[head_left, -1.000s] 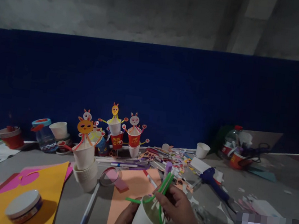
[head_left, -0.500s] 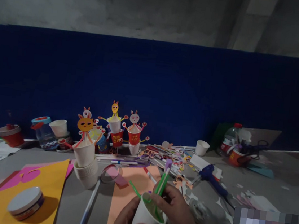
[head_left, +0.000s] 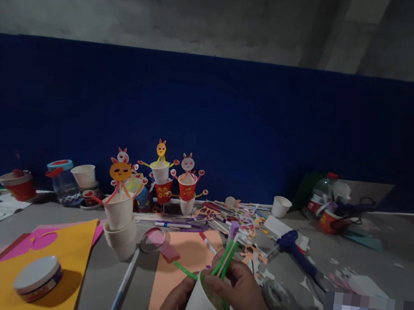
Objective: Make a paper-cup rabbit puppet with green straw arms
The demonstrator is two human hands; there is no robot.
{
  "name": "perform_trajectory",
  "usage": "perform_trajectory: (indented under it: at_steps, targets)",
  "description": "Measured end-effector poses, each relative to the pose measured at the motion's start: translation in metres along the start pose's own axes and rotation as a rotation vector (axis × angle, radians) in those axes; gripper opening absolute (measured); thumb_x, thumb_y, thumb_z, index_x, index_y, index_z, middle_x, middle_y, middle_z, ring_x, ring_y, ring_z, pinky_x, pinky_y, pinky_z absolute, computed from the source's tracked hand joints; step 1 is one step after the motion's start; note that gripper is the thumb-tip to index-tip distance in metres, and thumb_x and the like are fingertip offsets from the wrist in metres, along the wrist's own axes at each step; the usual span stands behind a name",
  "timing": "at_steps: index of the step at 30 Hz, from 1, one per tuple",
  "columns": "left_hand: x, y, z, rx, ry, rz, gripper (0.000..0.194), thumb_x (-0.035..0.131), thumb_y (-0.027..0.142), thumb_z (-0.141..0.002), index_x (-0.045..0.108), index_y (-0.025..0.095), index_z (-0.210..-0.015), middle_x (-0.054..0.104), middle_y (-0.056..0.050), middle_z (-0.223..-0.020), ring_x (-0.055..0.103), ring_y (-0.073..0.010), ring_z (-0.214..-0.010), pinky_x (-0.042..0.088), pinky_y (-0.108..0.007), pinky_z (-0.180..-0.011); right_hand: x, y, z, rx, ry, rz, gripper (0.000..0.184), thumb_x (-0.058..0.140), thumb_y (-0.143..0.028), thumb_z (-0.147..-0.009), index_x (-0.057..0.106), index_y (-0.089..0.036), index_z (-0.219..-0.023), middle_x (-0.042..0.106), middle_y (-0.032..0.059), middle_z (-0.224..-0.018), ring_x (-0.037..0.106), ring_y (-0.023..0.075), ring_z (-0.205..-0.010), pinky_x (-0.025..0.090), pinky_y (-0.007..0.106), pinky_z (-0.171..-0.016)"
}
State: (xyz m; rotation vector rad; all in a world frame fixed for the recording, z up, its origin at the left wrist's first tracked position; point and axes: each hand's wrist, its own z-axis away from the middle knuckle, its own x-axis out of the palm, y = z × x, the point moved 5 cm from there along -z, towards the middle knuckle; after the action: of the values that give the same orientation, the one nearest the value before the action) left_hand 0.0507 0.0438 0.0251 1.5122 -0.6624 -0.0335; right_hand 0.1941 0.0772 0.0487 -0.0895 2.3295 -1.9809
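The loose end of the thin green strips [head_left: 226, 260], nearly level a second ago, now angles upward over the left rim of the plain white paper cup [head_left: 205, 308], suggesting the strips are being adjusted. The left hand [head_left: 175, 306] keeps its grip wrapped round the tilted cup, above the peach paper sheet [head_left: 195, 246] on the grey surface [head_left: 98, 287]; the right hand [head_left: 245, 291] pinches the strips at its mouth. Fingers hide where the strips meet inside; the cup's base is cut off.
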Motion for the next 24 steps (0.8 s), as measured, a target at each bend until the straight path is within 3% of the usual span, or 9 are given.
perform_trajectory:
  at_steps: [3,8,12,16,24]
  targets:
    - [0.0,-0.002,0.0,0.011,-0.001,0.02,0.069,0.088,0.05,-0.063,0.07,0.022,-0.124,0.073,-0.013,-0.12,0.064,-0.0355,-0.112,0.045,-0.043,-0.097,-0.001,0.0,0.0,-0.028,-0.018,0.004,0.035,0.081,-0.052,-0.069,0.074,-0.017,-0.072,0.07,0.0056,-0.083,0.065,0.0255,-0.083,0.052,0.034,-0.078]
    - [-0.003,0.0,-0.003,0.061,-0.036,0.043,0.065,0.085,0.049,-0.067,0.069,0.023,-0.125,0.073,-0.014,-0.122,0.065,-0.0358,-0.111,0.045,-0.044,-0.098,0.0,0.004,-0.001,0.012,-0.058,-0.173,0.044,0.082,-0.056,-0.069,0.076,-0.016,-0.088,0.073,0.0079,-0.089,0.066,0.0266,-0.086,0.053,0.037,-0.081]
    - [-0.008,0.0,-0.004,0.056,-0.015,0.025,0.062,0.086,0.049,-0.067,0.071,0.024,-0.122,0.073,-0.013,-0.123,0.065,-0.0355,-0.113,0.045,-0.044,-0.1,-0.003,0.005,-0.003,0.013,-0.022,-0.238,0.04,0.081,-0.056,-0.07,0.072,-0.018,-0.08,0.069,0.004,-0.079,0.064,0.0244,-0.08,0.053,0.037,-0.08]
    - [-0.009,-0.001,-0.004,0.076,0.004,0.012,0.062,0.086,0.047,-0.067,0.07,0.023,-0.123,0.073,-0.013,-0.123,0.065,-0.0352,-0.113,0.046,-0.044,-0.1,-0.006,0.003,-0.004,-0.006,-0.022,-0.187,0.038,0.082,-0.054,-0.069,0.07,-0.018,-0.076,0.067,0.0033,-0.081,0.063,0.0224,-0.078,0.053,0.036,-0.082]
    - [-0.013,-0.007,-0.005,0.049,0.118,0.067,0.067,0.089,0.046,-0.062,0.07,0.02,-0.12,0.076,-0.014,-0.116,0.067,-0.0367,-0.108,0.05,-0.045,-0.095,-0.006,-0.001,-0.008,-0.026,-0.1,-0.028,0.036,0.078,-0.052,-0.073,0.07,-0.017,-0.071,0.066,0.0038,-0.084,0.061,0.0195,-0.073,0.054,0.03,-0.07]
